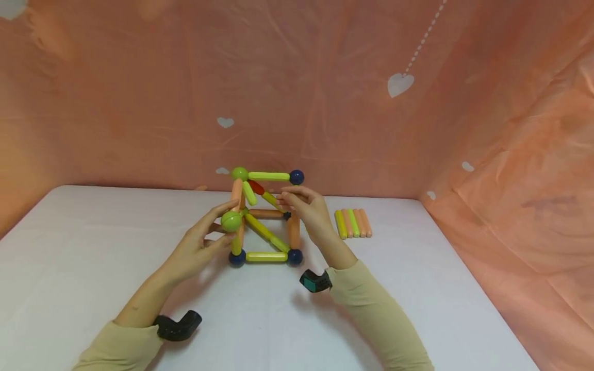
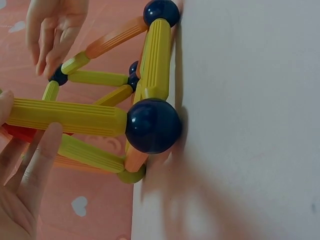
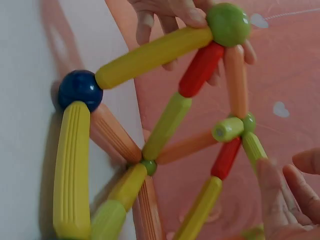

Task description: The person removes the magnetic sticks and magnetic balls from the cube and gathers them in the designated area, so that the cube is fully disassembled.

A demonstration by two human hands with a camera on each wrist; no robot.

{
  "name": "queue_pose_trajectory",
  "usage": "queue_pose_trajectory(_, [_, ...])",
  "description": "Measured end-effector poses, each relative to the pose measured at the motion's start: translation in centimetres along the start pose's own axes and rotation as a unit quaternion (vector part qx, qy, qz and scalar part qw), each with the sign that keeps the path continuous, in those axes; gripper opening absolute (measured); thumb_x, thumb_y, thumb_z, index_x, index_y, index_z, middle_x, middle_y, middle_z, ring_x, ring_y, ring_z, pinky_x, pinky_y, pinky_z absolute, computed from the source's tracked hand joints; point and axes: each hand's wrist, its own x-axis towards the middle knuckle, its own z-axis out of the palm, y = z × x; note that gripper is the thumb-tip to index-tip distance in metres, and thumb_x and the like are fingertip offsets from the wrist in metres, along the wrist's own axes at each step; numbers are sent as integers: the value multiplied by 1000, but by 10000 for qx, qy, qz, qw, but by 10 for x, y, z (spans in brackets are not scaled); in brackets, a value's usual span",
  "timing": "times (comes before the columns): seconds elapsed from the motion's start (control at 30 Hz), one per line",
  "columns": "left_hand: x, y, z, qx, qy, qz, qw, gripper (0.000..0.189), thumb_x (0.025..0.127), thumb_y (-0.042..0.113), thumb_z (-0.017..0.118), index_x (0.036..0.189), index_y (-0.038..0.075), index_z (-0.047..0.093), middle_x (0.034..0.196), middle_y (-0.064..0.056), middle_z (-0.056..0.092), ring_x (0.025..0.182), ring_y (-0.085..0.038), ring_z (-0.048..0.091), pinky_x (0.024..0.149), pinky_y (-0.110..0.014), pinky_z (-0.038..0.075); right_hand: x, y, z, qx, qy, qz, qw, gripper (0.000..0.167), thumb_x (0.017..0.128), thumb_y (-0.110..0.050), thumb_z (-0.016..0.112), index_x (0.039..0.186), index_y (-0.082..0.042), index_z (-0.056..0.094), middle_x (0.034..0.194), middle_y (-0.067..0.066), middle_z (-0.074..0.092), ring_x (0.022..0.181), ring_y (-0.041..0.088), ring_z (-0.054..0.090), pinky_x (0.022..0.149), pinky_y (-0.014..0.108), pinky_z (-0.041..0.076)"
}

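So the backdrop (image 1: 287,77) is a peachy-orange cloth, kinda creased, with the right side (image 1: 529,206) super wrinkly. White hearts all over it, and one bigger heart (image 1: 400,85) dangles off a dotted white line (image 1: 423,41). Below that there's just a plain white tabletop (image 1: 431,309), back-left corner looks rounded.

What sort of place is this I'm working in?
Probably an indoor tabletop nook set up for play or filming: a pinkish-orange sheet with white hearts hangs behind a smooth white tabletop, which bears a frame of colourful ribbed sticks and glossy balls.
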Motion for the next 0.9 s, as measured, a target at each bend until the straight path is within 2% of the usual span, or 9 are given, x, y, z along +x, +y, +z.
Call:
queue_pose_trajectory(0.1, [0,-1,0,-11,-6,-43,10000,58,95,10,60,146,20,35,141,-14,41,109,-32,57,75,-33,57,3,2,11,-64,-68,-15,10000,27,94,-6,60,116,10,61,110,22,66,86,14,69,92,40,52])
queue_pose_trajectory(0.23, [-1,-3,0,-41,-24,-39,10000,58,95,11,59,147,21,35,142,-14,40,109,-33,57,75,-35,57,7,5,21,-275,-91,80,9995,29,94,-10,61,118,6,62,113,22,65,95,24,69,92,37,52])
queue_pose_trajectory(0.37, [-1,-3,-1,-38,-30,-19,10000,57,96,12,59,147,21,35,144,-13,39,109,-32,56,75,-35,57,10,7,29,-558,-86,251,9981,30,93,-15,63,120,-1,64,116,17,65,103,29,66,95,41,50])
queue_pose_trajectory(0.47, [-1,-2,-1,-39,9,-30,10000,57,95,12,59,147,21,35,144,-12,39,109,-31,56,75,-35,57,11,10,36,-434,-362,334,9978,34,94,-15,62,126,-4,60,122,18,60,108,37,62,97,48,47])
queue_pose_trajectory(0.6, [-1,0,0,-54,60,-2,10000,58,95,10,60,146,20,36,143,-12,41,108,-31,57,76,-34,57,12,15,45,-359,-679,185,9969,40,95,-12,60,134,-6,55,125,20,57,111,40,59,93,52,48])
queue_pose_trajectory(0.73, [-1,2,2,-54,15,4,10000,58,95,9,60,147,20,35,145,-14,41,109,-33,57,75,-32,57,14,20,52,-753,-571,-79,9955,42,95,-13,61,136,-12,55,123,17,60,109,31,61,89,48,52])
queue_pose_trajectory(0.9, [-2,3,1,-86,-6,21,10000,59,95,9,59,147,20,34,146,-14,40,109,-33,56,74,-30,56,13,22,56,-918,-507,-283,9941,42,96,-14,59,137,-15,54,123,15,60,108,32,62,87,45,54])
